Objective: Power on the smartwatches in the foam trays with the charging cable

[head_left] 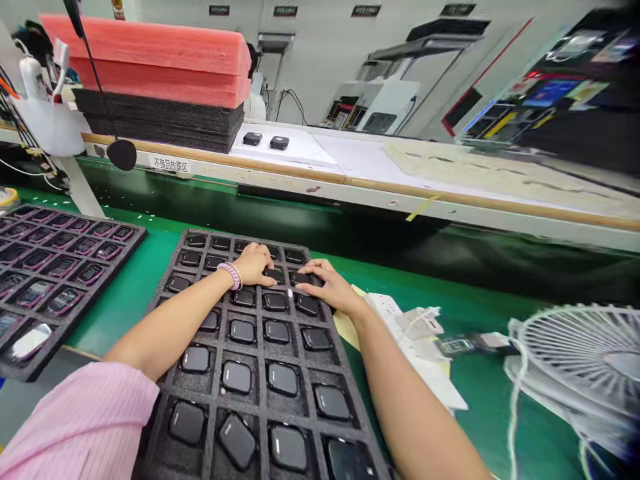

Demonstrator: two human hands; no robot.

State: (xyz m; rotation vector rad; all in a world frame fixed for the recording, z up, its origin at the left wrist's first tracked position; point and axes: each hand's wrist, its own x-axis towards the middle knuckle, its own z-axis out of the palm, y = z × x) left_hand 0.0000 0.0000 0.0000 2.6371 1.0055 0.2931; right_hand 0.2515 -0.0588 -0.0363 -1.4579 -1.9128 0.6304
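Observation:
A dark grey foam tray [253, 411] holds several black smartwatch cases without straps, one to a compartment. Near its far side, my left hand [254, 265] has its thumb and fingers closed around a watch case [273, 275]; the fingertips are partly hidden. My right hand [330, 285] pinches another watch case [299, 277] between thumb and fingers, in the compartment to the right. Closer to me, a watch case [237, 441] lies turned askew in its compartment, while a neighbouring one [289, 447] lies straight.
Left is a second foam tray [107, 270] of purple-rimmed watch cases. A white fan [585, 360] and a power strip [387, 308] stand right. Behind runs a raised shelf [345, 160] with red foam [150, 60] and two small black pieces.

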